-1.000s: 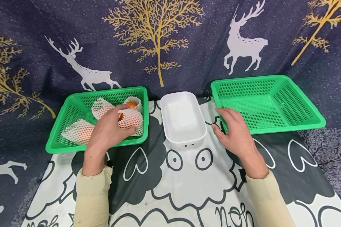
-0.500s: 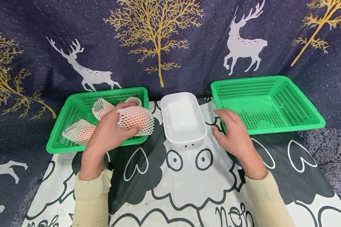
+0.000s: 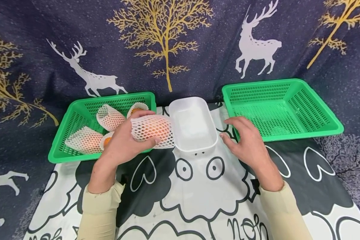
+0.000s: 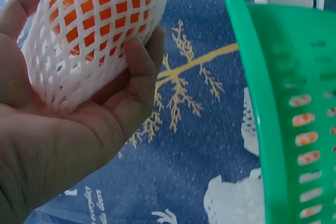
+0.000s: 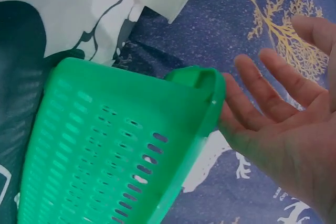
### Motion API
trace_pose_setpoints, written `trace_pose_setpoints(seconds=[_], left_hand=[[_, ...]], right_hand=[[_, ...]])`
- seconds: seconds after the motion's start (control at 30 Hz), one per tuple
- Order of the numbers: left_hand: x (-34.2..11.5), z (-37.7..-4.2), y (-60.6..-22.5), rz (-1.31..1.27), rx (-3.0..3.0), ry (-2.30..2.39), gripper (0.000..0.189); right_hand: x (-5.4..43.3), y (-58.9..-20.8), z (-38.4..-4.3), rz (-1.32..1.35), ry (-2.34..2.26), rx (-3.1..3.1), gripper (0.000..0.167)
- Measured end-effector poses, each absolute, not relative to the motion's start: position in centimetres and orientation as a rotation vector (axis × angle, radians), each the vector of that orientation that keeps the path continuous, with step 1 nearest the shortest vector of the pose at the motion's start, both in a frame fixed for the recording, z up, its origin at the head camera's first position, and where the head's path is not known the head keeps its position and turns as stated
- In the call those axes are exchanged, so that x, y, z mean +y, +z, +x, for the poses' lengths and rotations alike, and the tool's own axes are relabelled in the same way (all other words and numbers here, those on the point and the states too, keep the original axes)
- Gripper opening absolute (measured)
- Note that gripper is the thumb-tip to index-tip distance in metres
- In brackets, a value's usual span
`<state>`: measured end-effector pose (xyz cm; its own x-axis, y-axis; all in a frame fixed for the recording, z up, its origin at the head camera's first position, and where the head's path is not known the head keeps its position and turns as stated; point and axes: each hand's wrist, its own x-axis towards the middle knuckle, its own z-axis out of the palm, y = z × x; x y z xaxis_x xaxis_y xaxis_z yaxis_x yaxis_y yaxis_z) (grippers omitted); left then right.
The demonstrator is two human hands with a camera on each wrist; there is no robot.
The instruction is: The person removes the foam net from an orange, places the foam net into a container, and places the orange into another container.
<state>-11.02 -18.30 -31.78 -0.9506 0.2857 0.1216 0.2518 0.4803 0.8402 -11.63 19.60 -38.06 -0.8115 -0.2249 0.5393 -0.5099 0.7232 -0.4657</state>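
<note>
My left hand point(image 3: 120, 145) holds an orange fruit in a white foam net point(image 3: 153, 129), fingers and thumb around its sides. The fruit overlaps the left edge of a white tray point(image 3: 194, 125) in the head view; nothing lies in that tray. Up close in the left wrist view, orange skin shows through the net of the fruit point(image 4: 100, 19). My right hand point(image 3: 246, 143) hangs with relaxed, parted fingers and holds nothing, close to the near left corner of the right green basket point(image 3: 276, 113). Its fingertips overlap that basket's rim point(image 5: 215, 103) in the right wrist view.
The left green basket point(image 3: 75, 158) contains several more netted fruits, such as a netted fruit point(image 3: 110, 118) at the back and another netted fruit point(image 3: 84, 140) at the front left. A patterned cloth point(image 3: 198, 193) covers the table. Behind hangs a dark deer-print curtain point(image 3: 198, 63).
My left hand has lifted the netted fruit from the left basket and carried it right, to the white tray's edge. More fruits in that basket now show. The right hand has barely moved.
</note>
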Motion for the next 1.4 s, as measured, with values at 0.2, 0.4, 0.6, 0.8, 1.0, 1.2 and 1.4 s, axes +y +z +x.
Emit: trace_pose_setpoints(seconds=[0.2,0.4,0.6,0.8,1.0,1.2,1.4], left_hand=[[-17.6,-10.7,-31.7,0.53,2.563,1.618,0.075],[-16.9,-10.6,-31.6,0.607,2.449,1.707,0.076],[-16.4,-10.5,-31.9,0.638,2.382,1.749,0.077],[-16.1,-10.5,-32.0,0.655,2.347,1.772,0.077],[-15.9,-10.4,-32.1,0.692,2.299,1.783,0.075],[-15.3,-10.1,-32.2,0.721,2.258,1.773,0.076],[-14.7,-10.0,-32.4,0.762,2.277,1.722,0.078]], right_hand=[[19.2,-37.2,-11.0,0.582,0.91,-2.445,0.031],[18.7,-36.7,-10.4,0.651,1.109,-2.41,0.031],[18.0,-36.2,-9.8,0.735,1.37,-2.376,0.04],[17.1,-36.1,-9.4,0.843,1.599,-2.295,0.044],[16.2,-36.2,-9.0,0.934,1.677,-2.232,0.048],[15.4,-35.7,-8.3,0.976,1.637,-2.235,0.05],[14.7,-35.4,-7.8,0.996,1.586,-2.229,0.051]])
